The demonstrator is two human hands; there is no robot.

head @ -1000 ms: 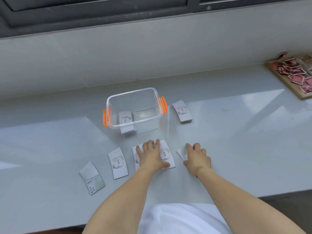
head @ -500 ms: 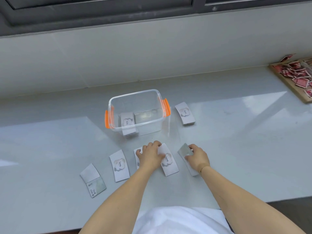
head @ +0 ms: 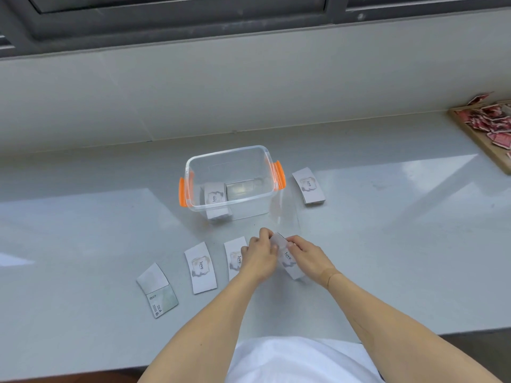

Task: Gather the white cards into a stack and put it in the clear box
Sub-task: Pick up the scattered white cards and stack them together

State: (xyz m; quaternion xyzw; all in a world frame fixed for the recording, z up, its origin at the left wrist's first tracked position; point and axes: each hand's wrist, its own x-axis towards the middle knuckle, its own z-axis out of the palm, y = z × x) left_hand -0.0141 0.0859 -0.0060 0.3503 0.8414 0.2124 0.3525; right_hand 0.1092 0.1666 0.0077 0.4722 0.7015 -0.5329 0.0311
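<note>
A clear box (head: 193,168) with orange latches stands mid-counter and holds white cards (head: 215,197). In front of it, my left hand (head: 258,258) and my right hand (head: 308,255) both grip one small stack of white "love" cards (head: 289,258), tilted up off the counter. Another white card (head: 233,257) lies partly under my left hand. A further card (head: 201,268) lies left of it, and two overlapping cards (head: 157,290) lie at the far left. One card stack (head: 309,186) rests to the right of the box.
A wooden board (head: 481,142) with several red cards sits at the far right edge. A low wall and a dark window frame rise behind the grey counter (head: 387,244). My white clothing shows at the near edge.
My right hand brought its card over onto the card under my left hand. Both hands now hold them together, raised off the counter. The card beneath my left hand is more exposed.
</note>
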